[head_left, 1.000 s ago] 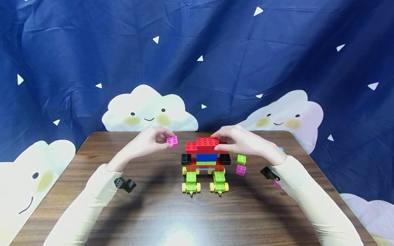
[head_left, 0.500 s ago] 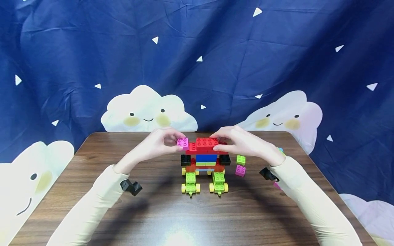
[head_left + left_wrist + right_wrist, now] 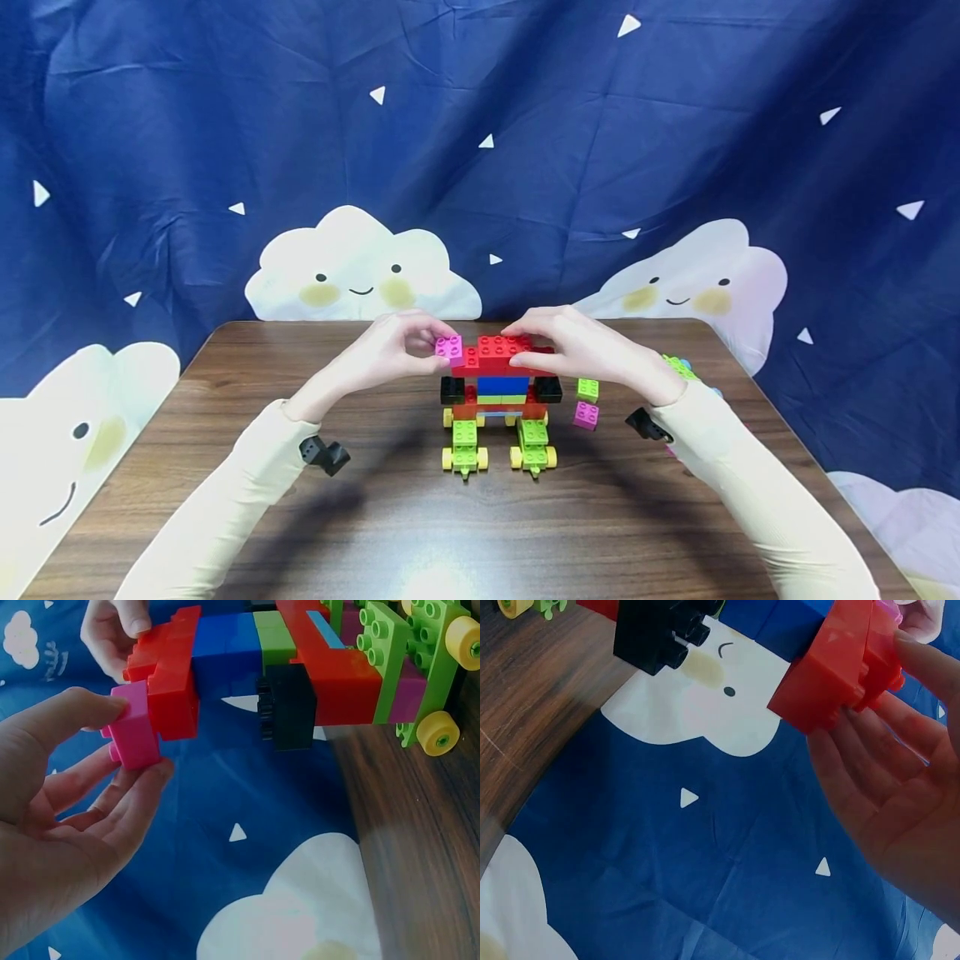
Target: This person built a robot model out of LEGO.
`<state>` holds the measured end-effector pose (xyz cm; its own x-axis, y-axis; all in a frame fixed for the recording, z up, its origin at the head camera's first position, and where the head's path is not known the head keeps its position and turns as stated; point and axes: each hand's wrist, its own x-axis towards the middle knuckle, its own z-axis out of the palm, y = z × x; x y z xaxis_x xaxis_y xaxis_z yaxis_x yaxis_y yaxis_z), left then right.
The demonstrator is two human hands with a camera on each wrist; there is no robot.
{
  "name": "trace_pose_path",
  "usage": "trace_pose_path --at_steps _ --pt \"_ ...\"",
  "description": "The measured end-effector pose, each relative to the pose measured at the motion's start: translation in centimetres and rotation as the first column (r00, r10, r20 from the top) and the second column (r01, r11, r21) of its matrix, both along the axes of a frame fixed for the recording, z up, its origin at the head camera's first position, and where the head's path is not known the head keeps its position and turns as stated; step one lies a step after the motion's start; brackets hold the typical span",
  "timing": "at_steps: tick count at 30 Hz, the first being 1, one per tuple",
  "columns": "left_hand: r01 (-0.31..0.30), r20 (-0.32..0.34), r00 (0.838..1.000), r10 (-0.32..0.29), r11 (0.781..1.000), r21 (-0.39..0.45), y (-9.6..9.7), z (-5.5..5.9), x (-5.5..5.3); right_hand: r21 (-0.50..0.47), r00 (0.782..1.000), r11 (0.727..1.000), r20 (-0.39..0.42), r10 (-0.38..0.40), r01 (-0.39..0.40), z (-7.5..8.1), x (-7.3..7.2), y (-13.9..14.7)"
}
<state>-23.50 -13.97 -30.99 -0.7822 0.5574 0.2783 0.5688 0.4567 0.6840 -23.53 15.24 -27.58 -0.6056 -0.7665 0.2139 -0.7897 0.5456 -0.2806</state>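
Observation:
A toy-brick model stands on the table, with red bricks on top, a blue brick below and black bricks jutting out at the sides. Green wheeled bases carry it. Between thumb and fingers my left hand pinches a pink brick, which sits against the left end of the red top row, studs facing up. Whether it is fully pressed down I cannot tell. My right hand grips the red bricks from the right, thumb in front and fingers behind, as the right wrist view shows.
Right of the model lie a loose green brick and a loose pink brick. More green and blue pieces show partly behind the right forearm. The wooden table ends at a blue cloud-patterned cloth.
My left hand has moved right with the pink brick, from beside the model onto the left end of its red top. The right hand has shifted slightly left along the red bricks.

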Motion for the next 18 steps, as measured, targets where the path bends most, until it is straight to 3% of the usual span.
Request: trace_pose_path --at_steps 7,18 --pt "0.03 0.003 1.0 -0.03 0.999 0.011 0.33 -0.07 0.07 -0.014 1.0 1.0 -0.013 -0.003 0.003 -0.28 -0.12 -0.32" --pt "0.002 -0.07 0.998 -0.004 0.999 -0.04 0.78 0.04 0.46 -0.036 1.0 0.999 0.024 -0.01 0.011 -0.39 -0.13 -0.42"
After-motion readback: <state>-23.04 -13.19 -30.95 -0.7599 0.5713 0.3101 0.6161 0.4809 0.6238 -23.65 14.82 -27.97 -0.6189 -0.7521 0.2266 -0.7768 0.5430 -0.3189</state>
